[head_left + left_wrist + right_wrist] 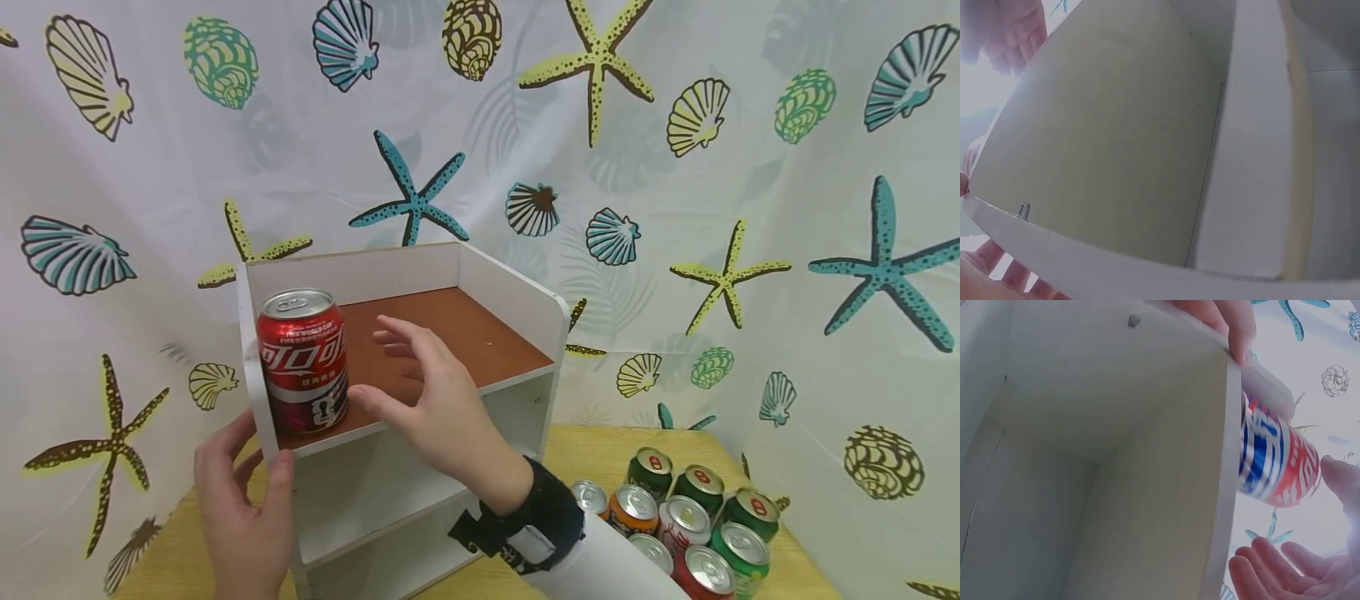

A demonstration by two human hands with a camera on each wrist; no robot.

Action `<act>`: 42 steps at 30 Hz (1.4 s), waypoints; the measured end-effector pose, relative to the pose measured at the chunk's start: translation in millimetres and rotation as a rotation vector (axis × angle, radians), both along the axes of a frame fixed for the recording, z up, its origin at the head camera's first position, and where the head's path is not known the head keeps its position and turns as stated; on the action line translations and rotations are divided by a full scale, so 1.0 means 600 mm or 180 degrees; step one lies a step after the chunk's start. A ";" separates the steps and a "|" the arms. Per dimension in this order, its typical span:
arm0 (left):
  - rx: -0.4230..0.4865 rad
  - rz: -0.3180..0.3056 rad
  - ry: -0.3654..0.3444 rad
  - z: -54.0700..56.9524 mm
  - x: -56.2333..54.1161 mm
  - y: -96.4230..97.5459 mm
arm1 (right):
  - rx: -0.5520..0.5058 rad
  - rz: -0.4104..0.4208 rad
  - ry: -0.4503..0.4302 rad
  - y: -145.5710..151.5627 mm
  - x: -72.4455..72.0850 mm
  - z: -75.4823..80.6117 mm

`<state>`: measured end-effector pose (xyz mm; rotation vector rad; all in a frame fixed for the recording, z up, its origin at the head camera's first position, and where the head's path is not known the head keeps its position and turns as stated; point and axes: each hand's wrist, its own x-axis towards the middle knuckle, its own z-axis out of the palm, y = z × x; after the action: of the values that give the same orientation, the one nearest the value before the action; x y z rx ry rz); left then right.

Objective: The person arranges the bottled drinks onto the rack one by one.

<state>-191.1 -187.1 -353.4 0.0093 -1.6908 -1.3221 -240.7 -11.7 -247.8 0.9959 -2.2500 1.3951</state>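
Note:
A red cola can (303,367) stands upright at the front left corner of the brown top board (480,333) of a small white shelf unit (390,483). My left hand (243,508) grips the unit's left side panel, thumb at the front edge and fingers around the outside. Those fingers (1013,275) show beyond the panel in the left wrist view. Just right of the can, my right hand (435,400) is held with fingers spread and loosely bent, holding nothing; its thumb tip is right at the can's side. The right wrist view shows the can (1279,453) past the board's edge.
Several soda cans (686,521), green, orange, red and silver-topped, stand grouped on the wooden table (600,442) right of the unit. Raised panels (517,300) border the top board at its sides and back. A shell-patterned curtain (480,125) hangs behind and at the right.

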 end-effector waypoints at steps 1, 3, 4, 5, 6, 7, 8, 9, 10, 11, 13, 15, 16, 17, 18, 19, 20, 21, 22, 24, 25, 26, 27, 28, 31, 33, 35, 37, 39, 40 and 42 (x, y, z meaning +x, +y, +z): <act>0.0018 -0.0001 -0.0011 0.001 0.000 0.001 | -0.0015 -0.0013 0.0039 0.007 -0.001 0.000; 0.0043 0.0010 -0.0048 0.002 0.000 0.003 | -0.0047 -0.0011 0.0094 0.019 -0.001 -0.001; 0.0052 0.0008 -0.0044 0.003 -0.001 0.004 | -0.0063 -0.0002 0.0109 0.025 0.000 -0.002; 0.0057 0.0014 -0.0053 0.003 -0.001 0.004 | -0.0073 0.0005 0.0124 0.030 0.001 -0.004; 0.0056 0.0023 -0.0049 0.003 -0.001 0.005 | -0.0071 -0.0005 0.0141 0.034 0.002 -0.006; 0.0057 0.0025 -0.0040 0.003 -0.002 0.005 | -0.0068 -0.0010 0.0156 0.039 0.004 -0.008; 0.0063 0.0031 -0.0026 0.003 -0.002 0.005 | -0.0057 -0.0023 0.0198 0.043 0.005 -0.010; 0.0062 0.0035 -0.0010 0.002 -0.003 0.005 | -0.0046 -0.0043 0.0244 0.048 0.007 -0.013; 0.0059 0.0036 0.0012 0.002 -0.003 0.005 | -0.0036 -0.0071 0.0300 0.053 0.008 -0.015; 0.0061 0.0046 -0.0001 0.002 -0.003 0.005 | -0.0020 -0.0109 0.0351 0.058 0.009 -0.017; 0.0067 0.0054 0.0003 0.001 -0.003 0.005 | -0.0025 -0.0157 0.0468 0.069 0.010 -0.021; 0.0070 0.0070 -0.0033 0.002 -0.001 0.005 | -0.0054 -0.0190 0.0545 0.079 0.010 -0.023; 0.0076 0.0071 -0.0050 0.002 -0.001 0.005 | -0.0069 -0.0216 0.0573 0.085 0.010 -0.023; 0.0081 0.0075 -0.0078 0.003 0.000 0.006 | -0.0084 -0.0234 0.0596 0.091 0.010 -0.024; 0.0085 0.0075 -0.0087 0.003 0.000 0.006 | -0.0103 -0.0255 0.0622 0.097 0.009 -0.024; 0.0087 0.0075 -0.0100 0.003 0.001 0.006 | -0.0117 -0.0279 0.0627 0.103 0.009 -0.023; 0.0089 0.0078 -0.0116 0.003 0.001 0.006 | -0.0129 -0.0304 0.0632 0.109 0.009 -0.023; 0.0092 0.0080 -0.0126 0.003 0.001 0.006 | -0.0141 -0.0332 0.0642 0.115 0.009 -0.023; 0.0097 0.0075 -0.0130 0.004 0.001 0.007 | -0.0147 -0.0364 0.0650 0.121 0.009 -0.023; 0.0106 0.0070 -0.0135 0.004 0.001 0.007 | -0.0154 -0.0410 0.0676 0.134 0.009 -0.025; 0.0110 0.0070 -0.0138 0.004 0.001 0.007 | -0.0151 -0.0432 0.0691 0.140 0.009 -0.026; 0.0114 0.0066 -0.0138 0.004 0.001 0.007 | -0.0150 -0.0455 0.0708 0.147 0.009 -0.028; 0.0120 0.0062 -0.0133 0.004 0.001 0.007 | -0.0145 -0.0484 0.0724 0.153 0.008 -0.030; 0.0121 0.0060 -0.0133 0.004 0.001 0.007 | -0.0129 -0.0521 0.0738 0.160 0.008 -0.033; 0.0124 0.0057 -0.0122 0.003 0.000 0.007 | -0.0107 -0.0630 0.0790 0.180 0.010 -0.041; 0.0124 0.0065 -0.0109 0.002 -0.001 0.007 | -0.0097 -0.0712 0.0808 0.191 0.012 -0.047; 0.0127 0.0080 -0.0108 0.001 -0.001 0.007 | -0.0090 -0.0771 0.0817 0.200 0.016 -0.053; 0.0123 0.0090 -0.0106 0.000 -0.002 0.007 | -0.0069 -0.0845 0.0814 0.209 0.018 -0.060; 0.0113 0.0088 -0.0089 0.000 -0.002 0.007 | -0.0040 -0.0912 0.0808 0.218 0.019 -0.067; 0.0109 0.0087 -0.0082 0.000 -0.003 0.007 | -0.0027 -0.0950 0.0813 0.224 0.020 -0.070; 0.0097 0.0077 -0.0046 -0.001 -0.003 0.007 | 0.0000 -0.1039 0.0818 0.234 0.021 -0.077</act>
<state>-192.8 -182.9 -353.9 0.0572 -1.6775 -1.3326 -228.0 128.8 -294.0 0.7191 -2.1047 1.0638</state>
